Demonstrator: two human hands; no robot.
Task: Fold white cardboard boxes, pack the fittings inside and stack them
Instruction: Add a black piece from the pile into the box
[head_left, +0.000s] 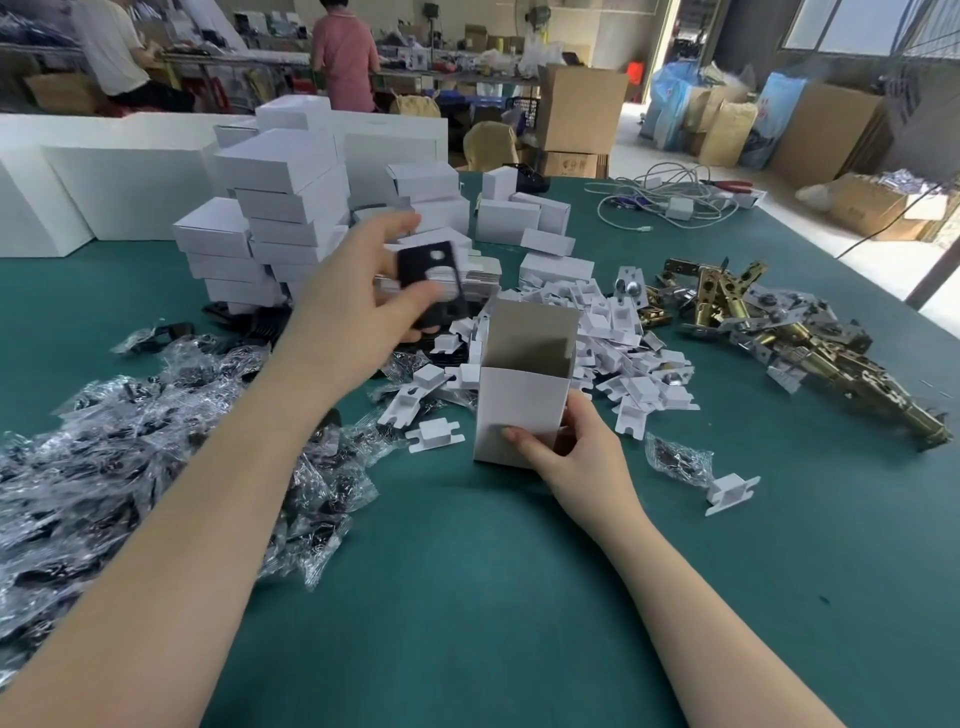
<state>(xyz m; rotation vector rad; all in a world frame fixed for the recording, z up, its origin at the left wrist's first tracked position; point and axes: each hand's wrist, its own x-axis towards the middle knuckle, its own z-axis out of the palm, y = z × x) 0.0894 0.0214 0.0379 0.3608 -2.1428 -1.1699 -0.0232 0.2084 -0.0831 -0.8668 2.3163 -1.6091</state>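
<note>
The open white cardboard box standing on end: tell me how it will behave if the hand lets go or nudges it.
The upright white cardboard box looks tall and narrow, so it would probably tip easily once the right hand releases it. Its thin walls and seemingly empty inside suggest it is light and likely dents if squeezed.

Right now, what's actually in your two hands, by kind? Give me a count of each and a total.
Open white box, upright on the green table, held by the right hand: 1
Black plate with holes, pinched in the left hand, raised above and left of the box: 1
Total: 2
</note>
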